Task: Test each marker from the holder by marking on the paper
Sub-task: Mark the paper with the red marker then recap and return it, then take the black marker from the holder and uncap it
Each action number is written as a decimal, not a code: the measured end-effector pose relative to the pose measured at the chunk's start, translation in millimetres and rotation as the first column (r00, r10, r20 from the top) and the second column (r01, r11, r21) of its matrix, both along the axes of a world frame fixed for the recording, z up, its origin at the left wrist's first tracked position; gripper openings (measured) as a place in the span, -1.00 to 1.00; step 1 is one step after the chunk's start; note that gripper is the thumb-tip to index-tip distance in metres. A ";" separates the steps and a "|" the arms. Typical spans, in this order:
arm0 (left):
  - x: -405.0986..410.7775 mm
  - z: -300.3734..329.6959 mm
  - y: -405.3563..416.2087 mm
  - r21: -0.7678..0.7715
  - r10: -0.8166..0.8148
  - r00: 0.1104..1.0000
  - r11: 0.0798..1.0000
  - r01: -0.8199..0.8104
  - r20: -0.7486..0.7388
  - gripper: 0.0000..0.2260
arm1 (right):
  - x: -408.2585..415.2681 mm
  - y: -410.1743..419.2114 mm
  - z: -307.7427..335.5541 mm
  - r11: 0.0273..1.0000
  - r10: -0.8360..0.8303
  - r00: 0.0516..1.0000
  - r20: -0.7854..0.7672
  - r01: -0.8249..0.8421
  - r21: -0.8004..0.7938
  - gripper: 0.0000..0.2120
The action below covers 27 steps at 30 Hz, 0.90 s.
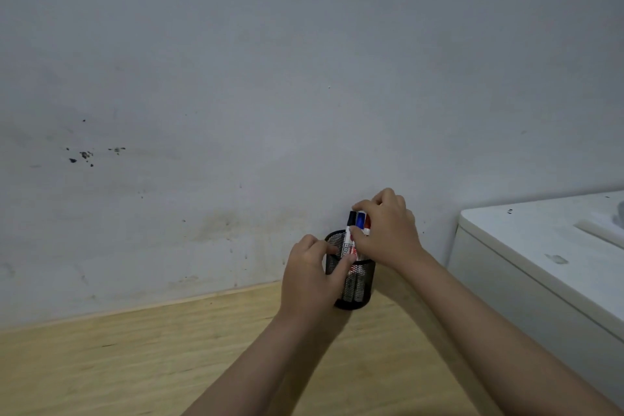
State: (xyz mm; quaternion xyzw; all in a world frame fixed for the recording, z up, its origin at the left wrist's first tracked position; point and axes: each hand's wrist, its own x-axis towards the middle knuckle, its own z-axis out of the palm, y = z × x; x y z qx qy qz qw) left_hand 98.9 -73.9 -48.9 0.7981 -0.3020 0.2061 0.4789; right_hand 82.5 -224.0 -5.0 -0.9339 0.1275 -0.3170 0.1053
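A black mesh holder (pixel 358 287) stands on the wooden table by the wall. Three markers stick up out of it: one with a black cap (pixel 352 218), one with a blue cap (pixel 361 220) and one with a red cap (pixel 367 222). My left hand (pixel 309 277) grips the holder's left side, fingers curled over the rim. My right hand (pixel 388 230) is closed around the upper parts of the markers, thumb on the blue-capped one. No paper is in view.
The wooden table (pixel 135 358) runs along a grey, stained wall (pixel 236 94). A white appliance or cabinet (pixel 540 263) stands at the right, close to the holder.
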 end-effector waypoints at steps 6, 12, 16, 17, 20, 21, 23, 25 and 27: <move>-0.7 0.6 0.6 0.010 0.011 1.000 1.000 -0.011 0.029 -0.65 | 3.9 2.8 1.0 1.000 0.004 0.998 0.058 -0.002 -0.029 -0.72; -4.8 9.0 8.4 0.027 -0.031 0.998 0.999 0.033 -0.051 -0.77 | -26.1 19.2 11.8 0.955 0.234 0.952 0.195 -0.263 0.135 -0.84; -28.5 30.5 27.9 -0.130 -0.109 0.960 0.989 0.077 -0.256 -0.87 | -62.7 43.5 24.5 0.880 0.369 0.812 0.453 -0.462 0.111 -0.79; -38.3 39.5 34.9 -0.250 -0.209 0.910 0.960 0.123 -0.357 -0.90 | -74.9 51.9 27.5 0.871 0.384 0.772 0.506 -0.485 0.080 -0.80; -70.0 61.7 62.0 -0.539 -0.517 0.687 0.815 0.214 -0.510 -0.83 | -115.2 80.5 28.4 0.837 0.484 0.681 0.550 -0.544 -0.063 -0.85; -80.9 64.9 71.9 -0.569 -0.554 0.647 0.793 0.218 -0.524 -0.82 | -128.0 90.1 24.4 0.821 0.520 0.654 0.549 -0.560 -0.111 -0.84; -104.5 64.9 91.3 -0.607 -0.597 0.580 0.767 0.210 -0.554 -0.83 | -150.9 109.3 11.7 0.786 0.581 0.602 0.548 -0.591 -0.184 -0.79; -127.6 58.3 109.1 -0.634 -0.606 0.554 0.754 0.171 -0.571 -0.87 | -172.1 128.7 -3.1 0.748 0.631 0.568 0.529 -0.628 -0.218 -0.77; -147.6 50.8 128.0 -0.645 -0.576 0.573 0.757 0.104 -0.583 -0.88 | -192.4 144.1 -13.9 0.714 0.664 0.562 0.494 -0.672 -0.196 -0.74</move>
